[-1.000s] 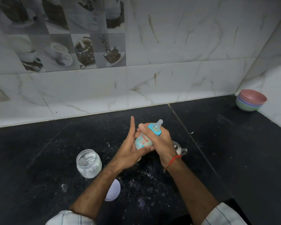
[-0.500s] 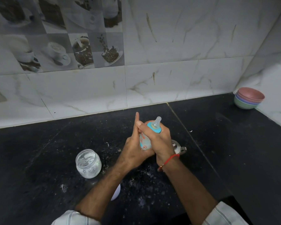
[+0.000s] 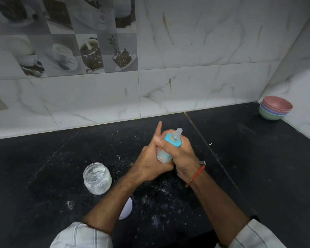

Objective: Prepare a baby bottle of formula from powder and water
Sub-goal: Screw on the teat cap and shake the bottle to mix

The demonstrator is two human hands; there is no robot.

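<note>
Both forearms are bare from the cuffs to the hands. The left sleeve [image 3: 81,236] is pale, off-white cloth with thin grey stripes running along it, and its edge sits just below the elbow. The right sleeve [image 3: 254,235] is the same striped cloth, pushed up the same way. A thin red thread [image 3: 195,176] circles the right wrist, with a small bead or knot on its lower part.

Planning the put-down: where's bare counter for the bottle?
Free: right slab between the counter seam and the stacked bowls; also far left of the glass jar. Crowded: jar, white lid and spilled powder under the forearms.
</note>
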